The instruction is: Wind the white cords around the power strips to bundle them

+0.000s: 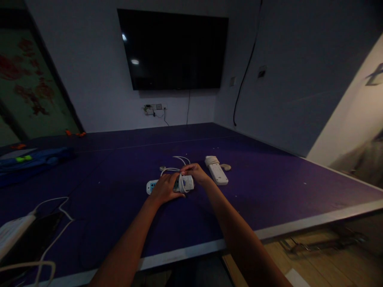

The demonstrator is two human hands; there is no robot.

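On the purple table a white power strip (188,182) with blue sockets lies crosswise in front of me. Its white cord (182,188) is wound round the right part of the strip, and a loose length loops out behind it. My left hand (164,188) is closed over the middle of the strip, thumb along its near edge. My right hand (194,172) pinches the cord at the top of the windings. Just to the right lies a second white power strip (218,174), its cord wrapped about its far end and its plug (226,167) beside it.
At the left, a white power strip (14,231) with a cable lies by a dark flat object (44,227). Blue cloth (44,157) is farther back. A television (176,52) hangs on the wall. The table's pale edge (185,254) runs close to me.
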